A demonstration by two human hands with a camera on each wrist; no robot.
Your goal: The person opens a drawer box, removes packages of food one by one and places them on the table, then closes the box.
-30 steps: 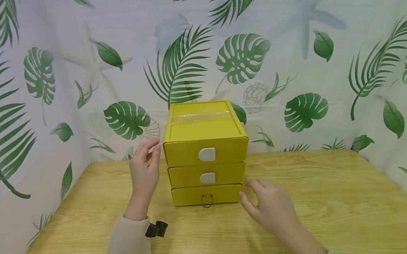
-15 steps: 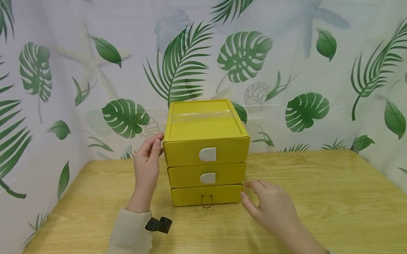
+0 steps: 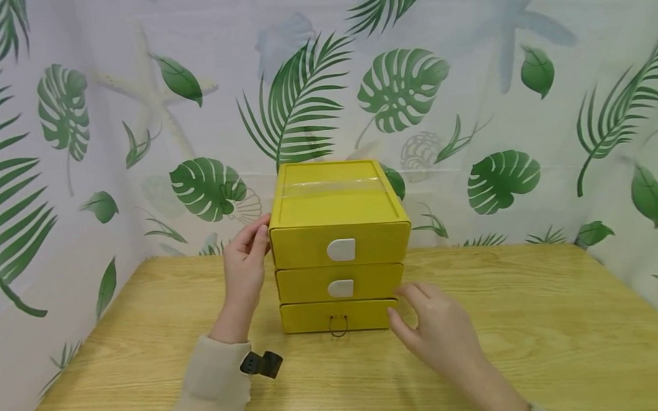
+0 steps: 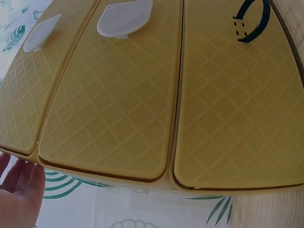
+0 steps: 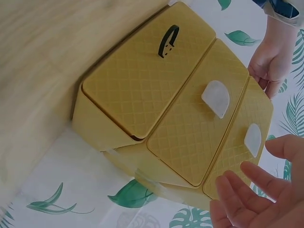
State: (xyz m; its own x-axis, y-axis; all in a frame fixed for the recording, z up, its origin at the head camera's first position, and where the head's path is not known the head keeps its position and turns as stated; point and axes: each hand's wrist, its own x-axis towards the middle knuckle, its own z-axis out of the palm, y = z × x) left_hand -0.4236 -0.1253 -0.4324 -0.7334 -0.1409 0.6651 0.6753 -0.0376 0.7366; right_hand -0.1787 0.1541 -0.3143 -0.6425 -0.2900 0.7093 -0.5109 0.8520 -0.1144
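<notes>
A yellow three-drawer storage box stands on the table, its drawers closed. The top and middle drawers carry white rounded tabs as handles; the bottom one has a thin black loop handle. My left hand is at the box's upper left side, fingertips right at the side wall and partly hidden behind its edge. Beside the lower right corner, my right hand hovers with relaxed, slightly bent fingers. Nothing is between that hand's thumb and fingers in the right wrist view.
Clear tape runs across the box top. Behind it hangs a white cloth printed with green leaves, also covering both sides. The wooden table extends around the box. A black wrist device sits at the left sleeve.
My left hand has moved right, from just beside the box to its upper left side. The right hand stays almost still. The head view has shifted slightly.
</notes>
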